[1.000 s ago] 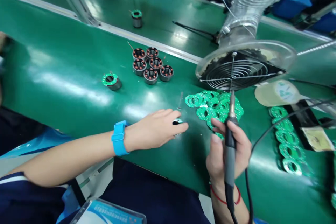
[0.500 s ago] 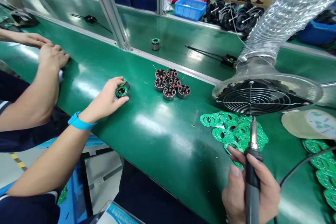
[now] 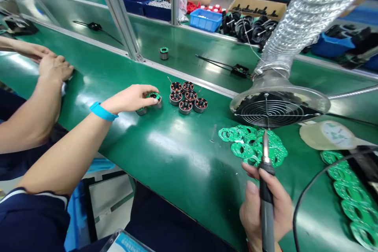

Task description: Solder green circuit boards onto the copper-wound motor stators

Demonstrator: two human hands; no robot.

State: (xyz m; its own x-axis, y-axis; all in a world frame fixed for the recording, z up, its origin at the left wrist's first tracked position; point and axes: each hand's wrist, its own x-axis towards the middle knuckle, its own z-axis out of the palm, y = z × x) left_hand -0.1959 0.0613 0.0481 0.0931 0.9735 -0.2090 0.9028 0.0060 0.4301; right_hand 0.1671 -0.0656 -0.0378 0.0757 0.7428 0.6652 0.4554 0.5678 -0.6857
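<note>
My left hand (image 3: 131,98), with a blue band at the wrist, curls its fingers around a motor stator (image 3: 155,97) topped with a green circuit board. A second board-topped stator (image 3: 141,111) stands on the bench partly under that hand. Just to the right is a cluster of several stators (image 3: 185,105) with copper windings and no green board on top. In my right hand (image 3: 267,208) is a soldering iron (image 3: 266,189), its tip pointing up and away from me. Behind the iron lies a pile of green ring-shaped circuit boards (image 3: 242,149).
A fume extractor hood (image 3: 279,106) on a foil duct hangs above the boards. More green boards (image 3: 351,197) line the right side, near a tape roll (image 3: 327,134). A co-worker's hands (image 3: 56,67) rest at left. A metal post (image 3: 118,12) rises from the bench divider.
My left hand has moved right, towards the stator cluster, bringing one board-topped stator nearer to it. My right hand still holds the soldering iron in much the same pose. The view has shifted slightly.
</note>
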